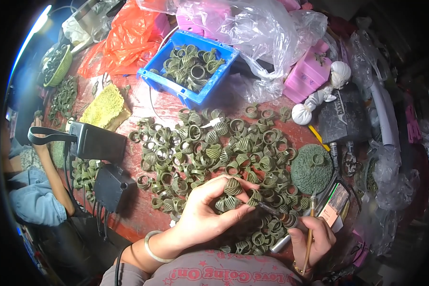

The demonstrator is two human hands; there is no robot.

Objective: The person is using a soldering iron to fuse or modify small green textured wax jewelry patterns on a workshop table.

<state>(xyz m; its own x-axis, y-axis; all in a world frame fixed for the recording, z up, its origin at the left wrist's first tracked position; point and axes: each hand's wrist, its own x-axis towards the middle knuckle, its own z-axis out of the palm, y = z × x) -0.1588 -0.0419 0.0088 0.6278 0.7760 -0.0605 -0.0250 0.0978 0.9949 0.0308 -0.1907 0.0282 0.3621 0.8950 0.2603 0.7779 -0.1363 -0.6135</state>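
Observation:
A broad heap of dark green ribbed rings (214,152) covers the red tabletop before me. My left hand (207,205) is closed, pinching a few of these rings; one green ring (255,196) stands at its fingertips. My right hand (314,240) is closed round a pen-like tool (288,219) with a dark front and a thin metal tip. The tip points left, close to the ring at my left fingertips; whether they touch I cannot tell. A thin brown stick (310,236), like a brush handle, also stands between my right fingers.
Beyond the heap is a blue bin (188,97) of rings. A yellow sponge (105,108) and black boxes (100,141) lie left. On the right are a round green pad (312,169) bearing a ring, a dark box (344,117) and a pink block (307,74). Another person's arm (57,178) shows far left.

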